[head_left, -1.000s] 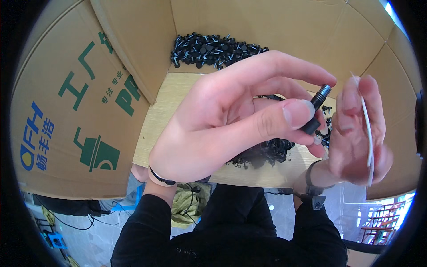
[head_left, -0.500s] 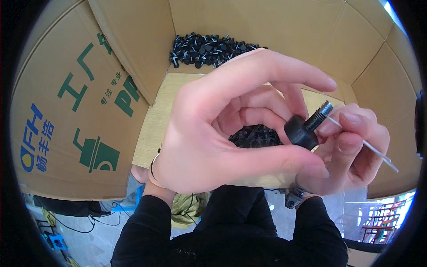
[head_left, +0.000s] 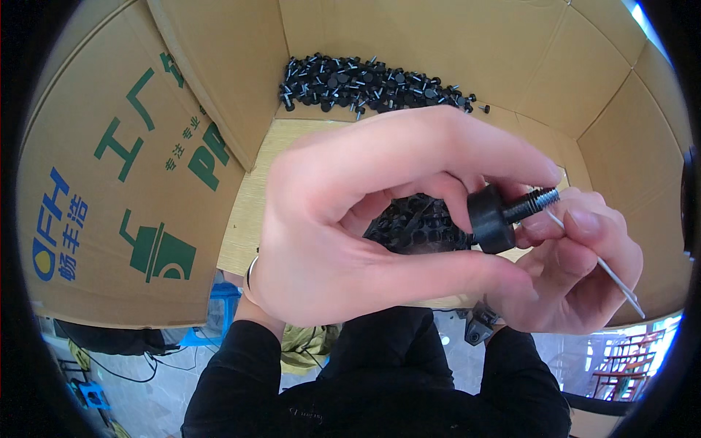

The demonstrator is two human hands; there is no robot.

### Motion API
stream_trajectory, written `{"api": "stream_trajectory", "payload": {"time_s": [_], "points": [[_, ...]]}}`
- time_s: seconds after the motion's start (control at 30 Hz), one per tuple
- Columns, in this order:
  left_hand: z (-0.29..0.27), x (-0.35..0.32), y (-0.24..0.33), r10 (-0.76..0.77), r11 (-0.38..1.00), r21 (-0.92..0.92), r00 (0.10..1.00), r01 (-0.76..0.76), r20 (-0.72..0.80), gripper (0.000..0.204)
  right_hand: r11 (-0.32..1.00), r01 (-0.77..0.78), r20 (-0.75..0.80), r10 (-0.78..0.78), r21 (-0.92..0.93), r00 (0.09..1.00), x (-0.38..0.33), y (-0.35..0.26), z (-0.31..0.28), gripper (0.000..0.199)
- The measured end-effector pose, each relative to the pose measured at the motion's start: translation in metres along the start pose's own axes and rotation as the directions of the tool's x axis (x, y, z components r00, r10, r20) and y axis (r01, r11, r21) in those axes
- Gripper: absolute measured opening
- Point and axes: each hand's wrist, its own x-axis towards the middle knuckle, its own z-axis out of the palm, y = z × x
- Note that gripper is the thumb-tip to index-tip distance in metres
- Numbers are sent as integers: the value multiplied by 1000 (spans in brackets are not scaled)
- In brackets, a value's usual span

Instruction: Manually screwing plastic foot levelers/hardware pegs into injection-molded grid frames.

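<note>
My left hand (head_left: 314, 226) is curled around a black rubber foot with a threaded stud (head_left: 491, 219). The stud points right, its end silvery and the rest darker. Index finger and thumb arch above and below it, while the bent fingers behind steady the rubber head. Close by on the right, my right hand (head_left: 599, 255) pinches a thin, pale, pick-like tool (head_left: 621, 281) between thumb and fingers. Its bent tip is at the stud's thread, near the end; whether it touches I cannot tell. Part of the right hand is hidden behind the left.
A heap of similar black feet with studs (head_left: 343, 84) lies along the back of the cardboard enclosure (head_left: 467, 36). Under my left hand, a dark plastic bag (head_left: 416, 226) with round black pieces rests on the light wooden tabletop (head_left: 252, 190). Cardboard walls stand on both sides.
Both hands have come slightly lower. The rubber foot has tilted, so its stud points more to the right. More of the heap's right end shows.
</note>
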Motion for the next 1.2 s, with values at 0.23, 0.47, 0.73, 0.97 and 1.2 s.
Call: {"api": "stream_trajectory", "payload": {"time_s": [0.23,0.47,0.73,0.97,1.2], "points": [[-6,9,2,162,955,227,976,-193,148,59,996,70,47,-68,-60,997,3,-2,-10,19],[-4,9,1,213,933,276,973,-229,88,44,995,98,111,-94,-29,989,2,-2,-13,21],[-7,5,5,196,914,320,961,-251,195,61,993,113,164,-108,-18,981,0,-8,-9,22],[-3,9,-5,341,877,334,937,-345,70,46,985,41,132,-18,-169,991,1,-17,-3,20],[11,-1,1,289,846,515,931,-139,-224,57,962,-16,92,43,-274,995,2,-15,-2,19]]}}
